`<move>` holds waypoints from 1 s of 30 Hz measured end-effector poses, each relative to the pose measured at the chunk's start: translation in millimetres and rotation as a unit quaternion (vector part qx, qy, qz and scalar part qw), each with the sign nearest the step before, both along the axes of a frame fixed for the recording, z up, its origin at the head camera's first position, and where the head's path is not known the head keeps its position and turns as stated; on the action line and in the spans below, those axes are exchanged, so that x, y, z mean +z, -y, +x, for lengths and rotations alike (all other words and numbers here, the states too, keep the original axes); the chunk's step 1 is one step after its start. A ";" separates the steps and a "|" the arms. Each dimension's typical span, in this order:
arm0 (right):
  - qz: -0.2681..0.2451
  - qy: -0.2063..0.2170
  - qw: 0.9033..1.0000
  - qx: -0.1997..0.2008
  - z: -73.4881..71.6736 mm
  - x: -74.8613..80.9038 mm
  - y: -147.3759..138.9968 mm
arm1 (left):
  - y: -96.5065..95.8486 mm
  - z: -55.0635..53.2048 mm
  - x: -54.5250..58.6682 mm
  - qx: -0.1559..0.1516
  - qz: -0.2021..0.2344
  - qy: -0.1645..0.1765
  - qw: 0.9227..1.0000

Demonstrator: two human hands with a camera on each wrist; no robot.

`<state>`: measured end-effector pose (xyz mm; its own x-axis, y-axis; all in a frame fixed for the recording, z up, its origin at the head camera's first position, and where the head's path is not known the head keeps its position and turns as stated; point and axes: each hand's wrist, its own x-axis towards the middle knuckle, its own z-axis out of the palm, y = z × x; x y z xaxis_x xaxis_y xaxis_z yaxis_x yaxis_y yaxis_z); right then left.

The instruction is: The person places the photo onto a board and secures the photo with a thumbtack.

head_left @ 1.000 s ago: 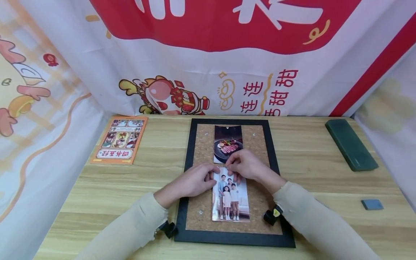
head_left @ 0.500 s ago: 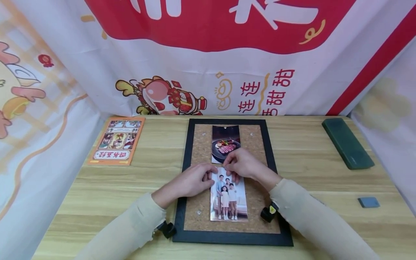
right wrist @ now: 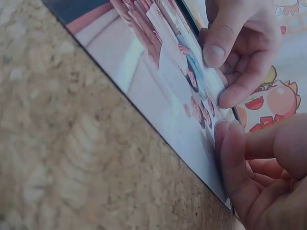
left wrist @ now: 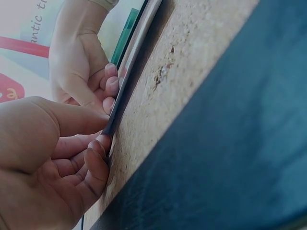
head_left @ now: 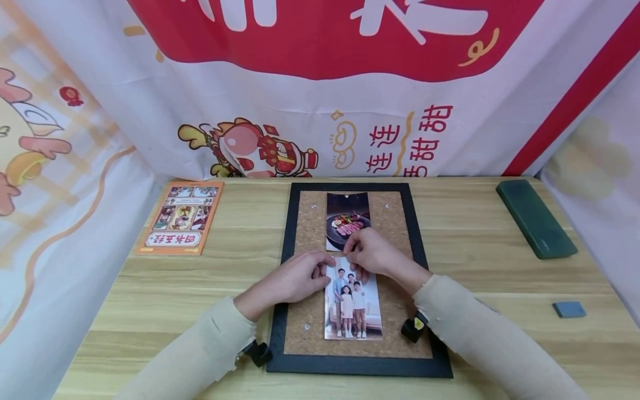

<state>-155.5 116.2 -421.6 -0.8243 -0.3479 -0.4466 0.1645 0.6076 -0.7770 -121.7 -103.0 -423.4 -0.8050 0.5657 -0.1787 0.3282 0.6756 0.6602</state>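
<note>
A family photo (head_left: 352, 314) lies on the cork board (head_left: 400, 314), its upper edge just below a photo of sliced meat on a plate (head_left: 345, 225). My left hand (head_left: 299, 276) pinches the family photo's upper left edge, thumb on top and fingertips at the underside, as the left wrist view shows. At the middle of the same top edge, my right hand (head_left: 376, 253) has thumb and index fingertips pressed together; whatever tiny thing sits between them is hidden. In the right wrist view, fingers of the right hand (right wrist: 268, 191) also touch the photo's face.
The board has a black frame (head_left: 357, 365). Small clear pins, one a push pin (head_left: 307, 326), dot the cork. An orange booklet (head_left: 181, 218) lies to the left. On the right are a dark green case (head_left: 537, 219) and a small blue-grey block (head_left: 569, 309). Printed cloth hangs behind.
The head view has shifted slightly. Both hands keep their places at the family photo's top edge, and the photo has not visibly moved on the board.
</note>
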 end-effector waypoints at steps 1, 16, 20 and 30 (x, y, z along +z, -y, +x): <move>-0.001 0.000 1.000 0.001 0.3 0.2 -0.6 | -0.2 0.0 -0.2 0.000 0.000 0.000 1.000; -0.020 -0.008 1.000 0.015 2.9 -1.0 -11.2 | -1.2 0.4 -0.2 0.004 0.001 0.003 1.000; -0.031 -0.017 0.999 0.010 6.8 -2.5 -16.3 | -2.1 1.4 0.1 0.004 0.004 0.002 1.000; -0.028 -0.073 0.997 0.005 19.4 3.5 -38.3 | 0.0 2.9 1.0 -0.004 -0.007 -0.011 1.000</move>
